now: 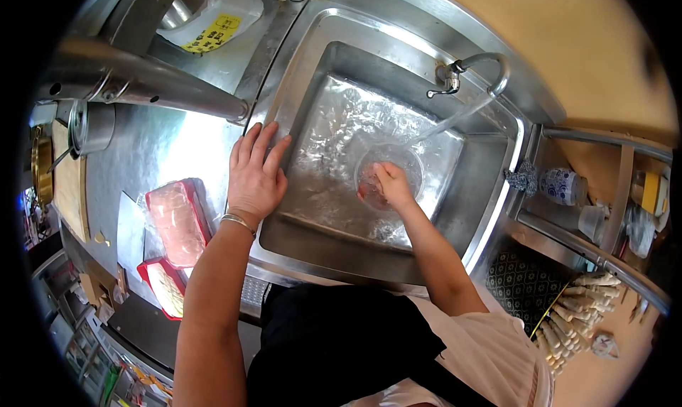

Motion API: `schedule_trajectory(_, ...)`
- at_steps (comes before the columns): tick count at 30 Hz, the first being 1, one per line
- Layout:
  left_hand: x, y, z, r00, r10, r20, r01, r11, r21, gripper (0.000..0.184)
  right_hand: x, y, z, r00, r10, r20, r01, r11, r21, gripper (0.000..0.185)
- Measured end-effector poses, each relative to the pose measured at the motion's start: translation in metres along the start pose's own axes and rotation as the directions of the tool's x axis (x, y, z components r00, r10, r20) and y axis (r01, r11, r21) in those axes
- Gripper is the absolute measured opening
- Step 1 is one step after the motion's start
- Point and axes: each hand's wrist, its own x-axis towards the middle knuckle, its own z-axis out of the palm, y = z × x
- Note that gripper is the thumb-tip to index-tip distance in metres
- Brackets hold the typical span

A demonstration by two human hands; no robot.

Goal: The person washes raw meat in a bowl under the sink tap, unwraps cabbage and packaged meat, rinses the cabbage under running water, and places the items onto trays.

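My left hand (257,167) lies flat with fingers spread on the left rim of the steel sink (284,87). Down in the basin, my right hand (393,184) reaches into a clear round bowl (419,169), its fingers curled against a pinkish-red piece of raw meat (367,185). Part of the meat is hidden by the fingers and the water. From the curved faucet (449,77), a clear hose (462,116) leads down toward the bowl. Left of my left forearm, a wrapped tray of pink meat (177,222) rests on the counter beside a smaller red tray (165,286).
A cleaver-like blade (130,233) lies by the trays. A metal pole (156,80) crosses the counter at upper left, near a metal pot (92,126). A plastic bag (213,23) with a yellow label stands behind. At right is a metal rack (568,240) with a scouring pad (522,177).
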Motion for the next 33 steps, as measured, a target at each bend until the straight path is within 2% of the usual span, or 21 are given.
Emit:
schedule_trajectory(4,0.000,0.001,0.000,1.000,0.003,-0.003,-0.003,1.000,-0.002,0.057,-0.042,-0.030,-0.004,0.993,-0.110,-0.047,0.104,0.987,-0.125,0.016)
schedule_trajectory(6,0.000,0.001,0.000,1.000,0.009,-0.006,-0.009,1.000,-0.003,0.056,-0.054,-0.028,-0.010,0.899,-0.438,-0.018,0.388,0.814,-0.433,0.019)
schedule_trajectory(7,0.000,0.001,-0.001,1.000,0.011,-0.007,-0.011,1.000,-0.002,0.056,-0.058,-0.029,-0.014,0.899,-0.437,-0.021,0.386,0.814,-0.434,0.019)
schedule_trajectory(9,0.001,0.001,0.000,1.000,0.012,-0.012,-0.012,1.000,-0.001,0.056,-0.063,-0.032,-0.022,0.770,-0.595,0.232,0.612,0.582,-0.536,0.027)
schedule_trajectory(10,0.001,0.001,0.000,1.000,0.010,-0.014,-0.010,1.000,0.002,0.056,-0.067,-0.037,-0.019,0.770,-0.594,0.232,0.610,0.582,-0.537,0.027)
schedule_trajectory(12,0.000,0.000,0.001,1.000,0.013,-0.019,-0.013,1.000,0.002,0.056,-0.073,-0.046,-0.005,0.927,-0.358,0.114,0.373,0.844,-0.386,0.028)
schedule_trajectory(13,0.000,0.000,0.002,1.000,0.017,-0.026,-0.017,1.000,0.003,0.056,-0.071,-0.043,0.002,0.927,-0.358,0.113,0.373,0.844,-0.386,0.028)
schedule_trajectory(15,0.001,0.001,0.001,1.000,0.017,-0.018,-0.017,1.000,0.006,0.056,-0.061,-0.033,0.016,0.835,-0.540,0.102,0.402,0.474,-0.783,0.029)
schedule_trajectory(16,0.001,0.000,0.000,1.000,0.016,-0.009,-0.016,1.000,0.009,0.056,-0.056,-0.029,0.021,0.834,-0.541,0.103,0.406,0.477,-0.780,0.029)
schedule_trajectory(19,0.001,0.001,0.000,1.000,0.007,0.000,-0.007,1.000,0.006,0.056,-0.045,-0.018,0.027,0.831,-0.550,0.086,0.413,0.505,-0.758,0.024)
schedule_trajectory(21,0.001,0.001,-0.001,1.000,0.004,0.002,-0.004,1.000,0.004,0.056,-0.043,-0.011,0.023,0.869,-0.493,0.033,0.459,0.782,-0.422,0.022)
schedule_trajectory(22,0.001,0.000,-0.001,1.000,0.005,0.002,-0.005,1.000,0.000,0.056,-0.047,-0.015,0.021,0.869,-0.493,0.036,0.460,0.781,-0.423,0.022)
schedule_trajectory(23,0.001,0.000,-0.002,1.000,0.002,0.002,-0.002,1.000,-0.001,0.056,-0.054,-0.023,0.018,0.939,-0.331,-0.097,0.311,0.934,-0.177,0.021)
schedule_trajectory(24,0.001,0.000,-0.003,1.000,0.002,0.003,-0.002,1.000,-0.004,0.056,-0.058,-0.027,0.013,0.975,-0.128,-0.179,0.147,0.984,0.101,0.021)
schedule_trajectory(25,0.001,0.001,-0.002,1.000,0.005,0.005,-0.005,1.000,-0.009,0.056,-0.056,-0.029,0.003,0.951,-0.261,-0.169,0.210,0.940,-0.270,0.023)
schedule_trajectory(26,0.001,0.002,-0.001,1.000,0.008,0.007,-0.008,1.000,-0.014,0.056,-0.054,-0.030,-0.001,0.951,-0.257,-0.173,0.205,0.941,-0.271,0.023)
schedule_trajectory(27,0.001,0.002,0.000,1.000,0.008,0.005,-0.008,1.000,-0.005,0.056,-0.050,-0.031,-0.004,0.876,-0.472,-0.098,0.356,0.771,-0.528,0.027)
schedule_trajectory(28,0.001,0.001,0.000,1.000,0.008,0.003,-0.008,1.000,0.006,0.056,-0.051,-0.038,-0.005,0.769,-0.639,0.037,0.459,0.510,-0.727,0.031)
schedule_trajectory(29,0.000,0.001,0.001,1.000,0.010,0.004,-0.010,1.000,0.006,0.056,-0.052,-0.043,0.003,0.765,-0.644,0.003,0.377,0.444,-0.813,0.040)
schedule_trajectory(33,0.002,0.000,0.000,1.000,0.010,-0.006,-0.010,1.000,0.001,0.056,-0.026,-0.034,0.017,0.777,-0.630,0.022,0.328,0.374,-0.867,0.037)
